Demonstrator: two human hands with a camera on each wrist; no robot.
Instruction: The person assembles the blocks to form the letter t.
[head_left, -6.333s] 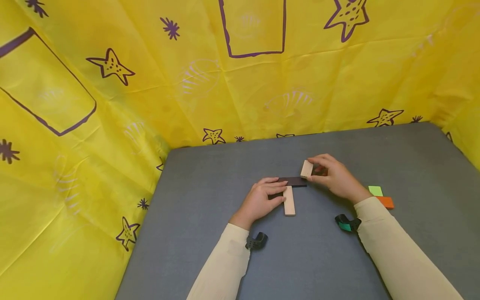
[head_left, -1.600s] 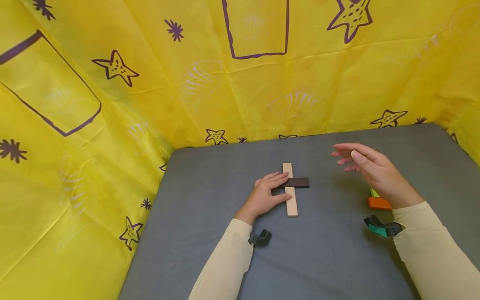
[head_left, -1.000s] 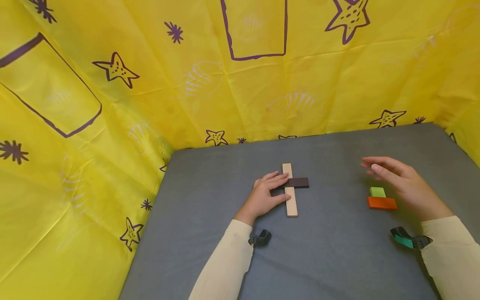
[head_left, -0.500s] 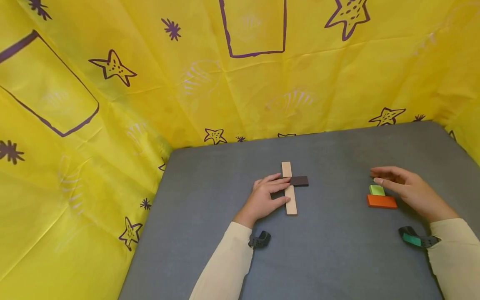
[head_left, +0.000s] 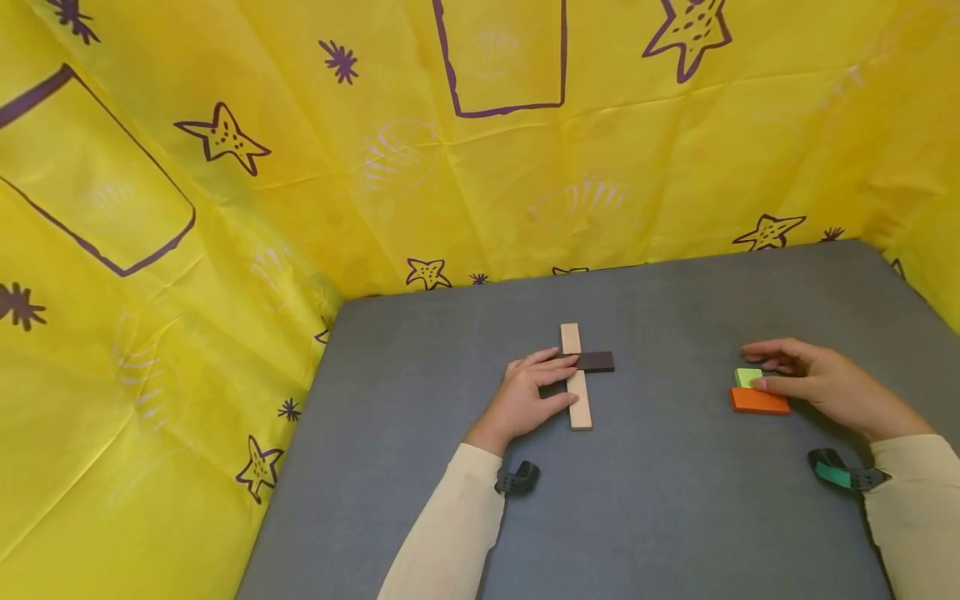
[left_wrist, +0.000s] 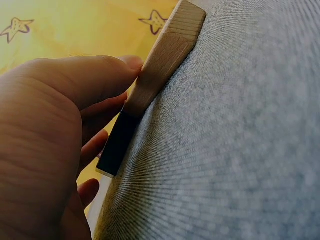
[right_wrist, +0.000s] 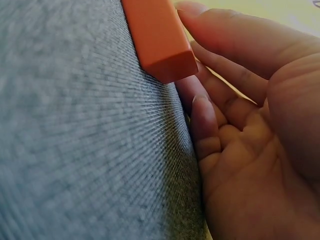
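Head view: left hand rests relaxed on pale blocks and dark block, already joined; green block and orange block lie aside. Right hand: grip unclear.

On the grey cloth-covered table, the left hand rests fingertips on a flat dark brown rectangular block; a pale wooden rectangular block lies just beyond it, a second pale wooden block just nearer the person. Well to its right, the right hand has its thumb at a small lime-green block beside an orange rectangular block
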